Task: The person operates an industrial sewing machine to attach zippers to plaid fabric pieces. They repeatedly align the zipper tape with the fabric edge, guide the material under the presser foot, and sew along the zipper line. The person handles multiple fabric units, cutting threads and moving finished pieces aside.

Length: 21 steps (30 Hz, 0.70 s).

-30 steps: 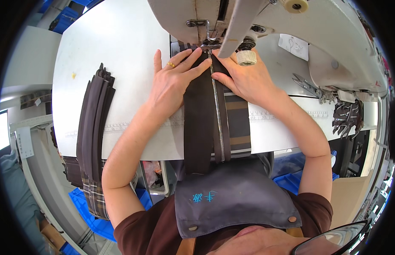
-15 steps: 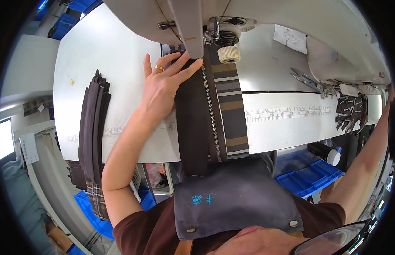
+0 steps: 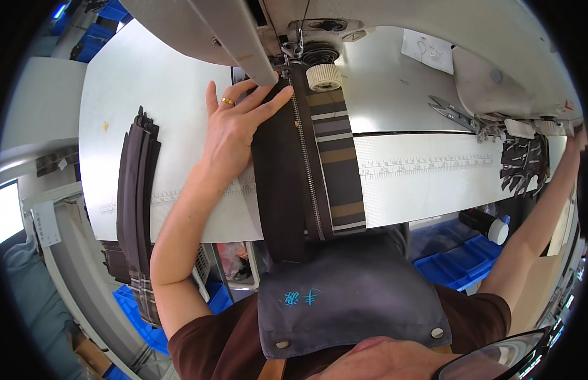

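Observation:
My left hand, with a ring on one finger, lies on dark brown fabric, its fingers stretched out beside the presser area of a sewing machine. Along the fabric runs a metal-toothed zipper, leading up under the machine head. Striped cloth in grey, brown and white lies along the zipper's right side. My right arm reaches to the far right rim by the machine's end; only part of my right hand shows there, and its fingers are hidden.
A stack of dark fabric strips hangs over the table's front edge at left. Scissors lie right of the needle area, near a bundle of dark scraps. Blue bins and a dark bottle with a white cap sit below the table.
The machine head, fabric and left hand appear a little further left in the picture. My right forearm has shifted upward along the right rim. The left hand keeps its flat pose.

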Motion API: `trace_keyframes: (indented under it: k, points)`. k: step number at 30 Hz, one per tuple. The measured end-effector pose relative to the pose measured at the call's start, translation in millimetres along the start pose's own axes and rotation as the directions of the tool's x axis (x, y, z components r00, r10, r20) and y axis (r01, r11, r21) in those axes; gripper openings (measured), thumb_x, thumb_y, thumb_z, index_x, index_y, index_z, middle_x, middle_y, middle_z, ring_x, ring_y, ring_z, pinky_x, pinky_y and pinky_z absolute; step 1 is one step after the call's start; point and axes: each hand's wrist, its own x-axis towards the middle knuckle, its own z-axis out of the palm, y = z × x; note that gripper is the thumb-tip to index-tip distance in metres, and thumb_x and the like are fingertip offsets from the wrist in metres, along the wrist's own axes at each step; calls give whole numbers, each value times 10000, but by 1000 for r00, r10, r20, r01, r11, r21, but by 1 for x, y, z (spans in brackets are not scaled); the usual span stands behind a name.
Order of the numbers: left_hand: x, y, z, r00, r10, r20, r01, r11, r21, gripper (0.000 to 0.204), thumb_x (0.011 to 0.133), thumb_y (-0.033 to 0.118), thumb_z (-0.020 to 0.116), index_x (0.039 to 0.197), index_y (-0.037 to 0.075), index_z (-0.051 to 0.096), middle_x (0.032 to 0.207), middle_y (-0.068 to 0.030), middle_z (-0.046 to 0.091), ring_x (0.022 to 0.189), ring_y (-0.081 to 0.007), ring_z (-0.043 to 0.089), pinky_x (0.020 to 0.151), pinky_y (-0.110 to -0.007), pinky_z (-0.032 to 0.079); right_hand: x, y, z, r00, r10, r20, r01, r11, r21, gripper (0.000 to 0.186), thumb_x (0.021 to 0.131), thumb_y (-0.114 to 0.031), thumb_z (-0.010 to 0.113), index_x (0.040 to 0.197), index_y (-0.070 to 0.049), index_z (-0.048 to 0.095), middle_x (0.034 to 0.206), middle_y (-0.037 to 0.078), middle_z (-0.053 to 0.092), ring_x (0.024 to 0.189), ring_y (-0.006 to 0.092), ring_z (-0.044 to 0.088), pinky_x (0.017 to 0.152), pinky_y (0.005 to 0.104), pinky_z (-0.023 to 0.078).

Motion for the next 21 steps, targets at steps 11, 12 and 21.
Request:
trace_keyframes:
  k: [11, 12, 21]
  points:
    - [-1, -2, 1, 1000, -1, -11, 1, 1000, -12, 607, 763, -72, 548, 1286, 231, 605, 1325, -41, 583, 1226, -270, 505, 1099, -631, 148, -224, -67, 162, 709, -577, 407, 683, 705, -192, 339, 976, -108, 413, 1109, 172, 553, 1024, 290, 624, 995, 337, 622, 979, 443, 468]
    - [-1, -2, 2, 1000, 3, -9, -3, 1000, 6, 613, 764, -75, 546, 1290, 233, 602, 1336, -39, 576, 1230, -268, 502, 1099, -631, 150, -271, -55, 186, 638, -450, 625, 606, 794, -47, 315, 931, -149, 435, 1043, 52, 650, 1197, 140, 631, 1100, 341, 578, 1024, 424, 419]
    - [-1, -2, 2, 1000, -10, 4, 10, 1000, -6, 539, 826, 16, 478, 1295, 248, 607, 1376, -21, 549, 1232, -269, 499, 1098, -634, 126, -383, 24, 282, 41, -169, 985, 865, 499, 50, 557, 730, 33, 609, 1266, -118, 571, 1024, 43, 630, 919, 236, 576, 841, 392, 422]
